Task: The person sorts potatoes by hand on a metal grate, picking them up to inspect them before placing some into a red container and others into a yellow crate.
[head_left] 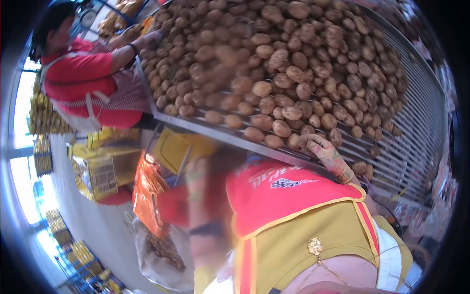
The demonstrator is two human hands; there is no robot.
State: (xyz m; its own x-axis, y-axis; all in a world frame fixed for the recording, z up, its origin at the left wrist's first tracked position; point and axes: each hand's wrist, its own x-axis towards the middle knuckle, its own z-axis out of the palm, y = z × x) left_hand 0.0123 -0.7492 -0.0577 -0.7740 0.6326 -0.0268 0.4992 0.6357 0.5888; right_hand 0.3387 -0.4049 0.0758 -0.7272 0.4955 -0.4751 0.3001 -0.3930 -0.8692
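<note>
Dirt-covered brown potatoes (292,113) lie spread over a metal slatted table (416,98). At its near edge is my right hand (325,153), in a light, stained patterned glove. Its fingers curl down against a potato (293,142) by the rim, and the fingertips are partly hidden. My left hand (197,179), also in a light glove, is off the table to the left, beside the yellow crate. Motion smears it, so its fingers and anything in them do not show.
A co-worker (88,73) in a red top reaches over the table's left end. Below stand a yellow crate (171,149), an orange bag (147,196) and a whitish sack (147,250) with brown pieces inside. Wrapped yellow packs (98,169) and stacked goods (81,255) line the left.
</note>
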